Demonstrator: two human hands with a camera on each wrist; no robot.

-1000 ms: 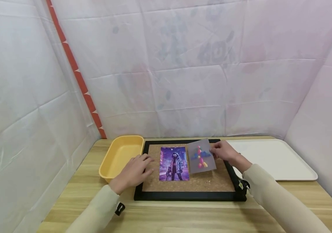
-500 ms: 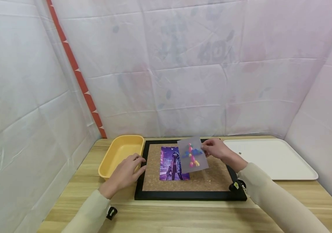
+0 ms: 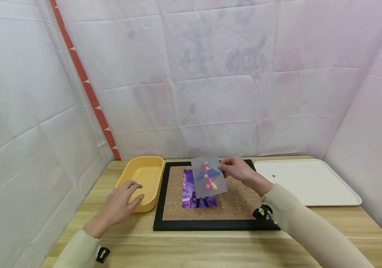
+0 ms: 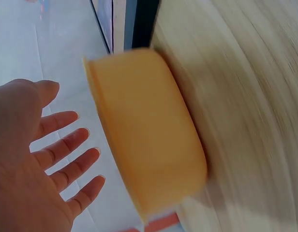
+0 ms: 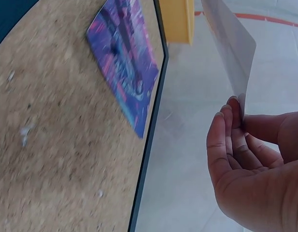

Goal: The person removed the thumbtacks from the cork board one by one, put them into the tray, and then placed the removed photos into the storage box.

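My right hand [image 3: 239, 170] pinches a grey picture card [image 3: 209, 176] by its right edge, between thumb and fingers. The card shows a pink, yellow and blue figure, and it is raised over the black-framed cork board [image 3: 244, 204]. In the head view it overlaps a purple picture card [image 3: 188, 190] lying on the cork, hiding much of it. My left hand [image 3: 118, 203] holds nothing; its fingers are spread at the near left side of the yellow bin [image 3: 149, 178]. The left wrist view shows those fingers [image 4: 74, 169] beside the bin's rim.
A white tray [image 3: 308, 182] lies right of the board, with a tiny dark bit [image 3: 273, 175] on it. Everything stands on a wooden table [image 3: 177, 249]. White printed sheeting [image 3: 211, 93] hangs behind and along both sides.
My right hand has carried the grey picture card leftward, from beside the purple card to over it. My left hand has drawn back left, from the board's edge to the bin.
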